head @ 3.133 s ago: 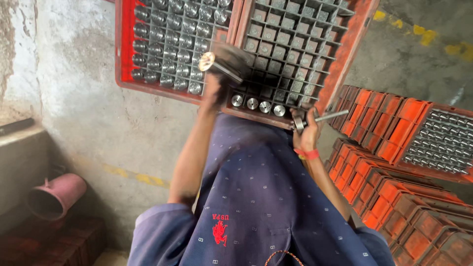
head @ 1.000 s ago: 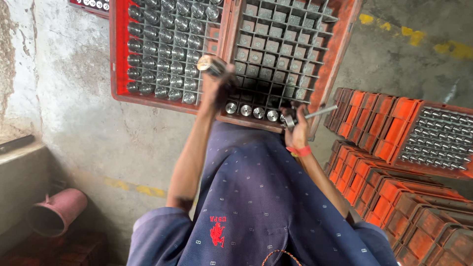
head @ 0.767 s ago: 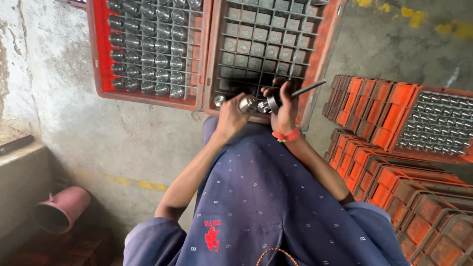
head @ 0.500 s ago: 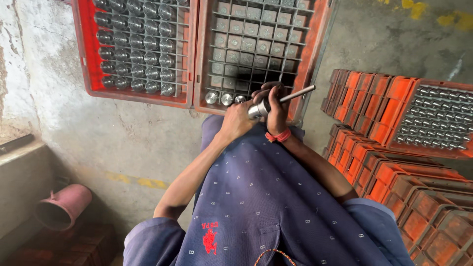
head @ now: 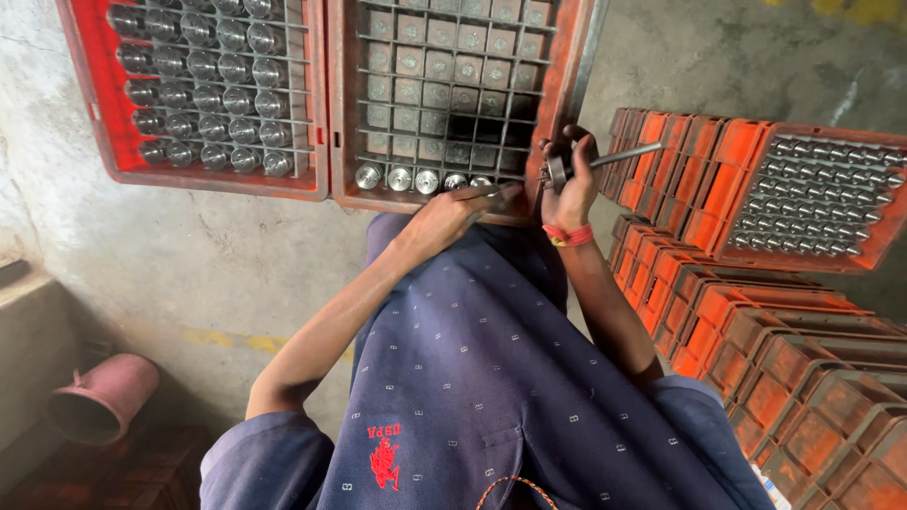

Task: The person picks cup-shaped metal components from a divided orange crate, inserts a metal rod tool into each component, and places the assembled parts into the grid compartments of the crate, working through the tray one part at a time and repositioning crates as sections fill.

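My left hand (head: 452,213) reaches to the near edge of the middle red crate (head: 571,85). Its fingertips lie together by the last of a short row of shiny metal cylinders (head: 408,178). I cannot tell whether it holds one. My right hand (head: 571,181), with a red band at the wrist, grips a thin metal rod (head: 625,152) that points right. A small round metal part (head: 556,172) sits at the hand end of the rod. The other cells of this gridded crate look empty.
A second red crate (head: 94,123) at the left is full of metal cylinders. Stacks of orange crates (head: 756,312) stand at the right, and one crate there (head: 883,241) holds metal parts. A pink jug (head: 99,397) lies at the lower left by a concrete step.
The two hands were together at the crate's edge. Now they are apart: the left has dropped to the row of cylinders and the right has moved to the right with the rod.
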`<action>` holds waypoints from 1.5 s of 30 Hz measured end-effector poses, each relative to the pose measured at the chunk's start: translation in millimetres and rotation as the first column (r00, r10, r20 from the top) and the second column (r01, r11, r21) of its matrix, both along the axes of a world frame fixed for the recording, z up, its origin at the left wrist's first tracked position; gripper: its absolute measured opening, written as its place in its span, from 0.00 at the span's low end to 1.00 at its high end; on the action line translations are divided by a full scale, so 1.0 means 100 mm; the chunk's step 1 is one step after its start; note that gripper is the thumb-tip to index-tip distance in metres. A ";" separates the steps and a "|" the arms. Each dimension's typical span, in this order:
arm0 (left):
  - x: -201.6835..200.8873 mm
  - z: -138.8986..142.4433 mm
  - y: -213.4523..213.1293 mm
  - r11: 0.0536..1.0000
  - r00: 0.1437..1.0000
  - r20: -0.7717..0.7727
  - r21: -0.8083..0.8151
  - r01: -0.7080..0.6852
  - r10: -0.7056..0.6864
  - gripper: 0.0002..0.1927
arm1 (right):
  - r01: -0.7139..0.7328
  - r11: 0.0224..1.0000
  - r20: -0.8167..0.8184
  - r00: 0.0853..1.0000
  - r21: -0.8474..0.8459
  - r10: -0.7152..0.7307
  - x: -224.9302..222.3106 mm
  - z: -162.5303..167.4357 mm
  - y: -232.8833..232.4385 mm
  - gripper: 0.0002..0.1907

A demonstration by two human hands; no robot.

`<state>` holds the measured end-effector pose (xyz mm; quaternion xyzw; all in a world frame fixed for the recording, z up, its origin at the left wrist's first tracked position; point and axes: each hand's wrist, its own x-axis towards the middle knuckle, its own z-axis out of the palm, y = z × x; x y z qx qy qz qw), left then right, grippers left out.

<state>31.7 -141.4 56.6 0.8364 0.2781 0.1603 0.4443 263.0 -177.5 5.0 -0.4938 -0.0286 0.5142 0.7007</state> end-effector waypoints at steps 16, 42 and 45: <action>-1.09 0.14 2.22 0.629 0.638 -0.150 0.439 -0.641 0.755 0.19 | 0.071 0.995 -0.068 0.995 -0.070 -0.075 -0.28 -0.10 -0.34 0.15; -0.78 -0.10 0.96 0.410 0.568 0.079 -0.773 -0.484 0.819 0.13 | -0.194 0.974 -0.048 0.981 -0.118 0.190 -1.02 0.24 0.11 0.19; -0.64 -0.06 0.37 0.641 0.709 0.002 -0.432 -0.635 0.705 0.10 | -0.262 0.965 -0.070 0.963 -0.026 0.259 -1.10 0.33 0.31 0.20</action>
